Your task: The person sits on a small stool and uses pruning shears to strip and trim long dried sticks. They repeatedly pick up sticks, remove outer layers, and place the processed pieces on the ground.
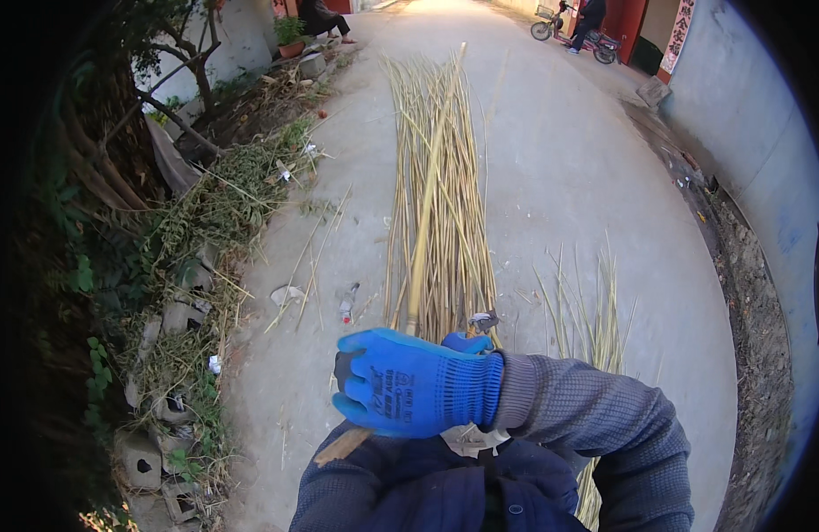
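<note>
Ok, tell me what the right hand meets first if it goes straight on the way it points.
The right hand points toward the person's left. That way looks free over bare pavement, then it would likely reach the hollow concrete blocks in the weeds. Depth is unclear.

Long bundle of canes (436, 195) lies on paved lane (560, 160), running away from person. One thicker cane (427, 213) on top of bundle. Smaller bunch of canes (587, 310) to its right. Plastic bottle (347, 304) on ground left of bundle. Hollow blocks (143, 461) and weeds along left edge; wall (746, 106) on right. Scooter (573, 31) far behind, upper right.
</note>
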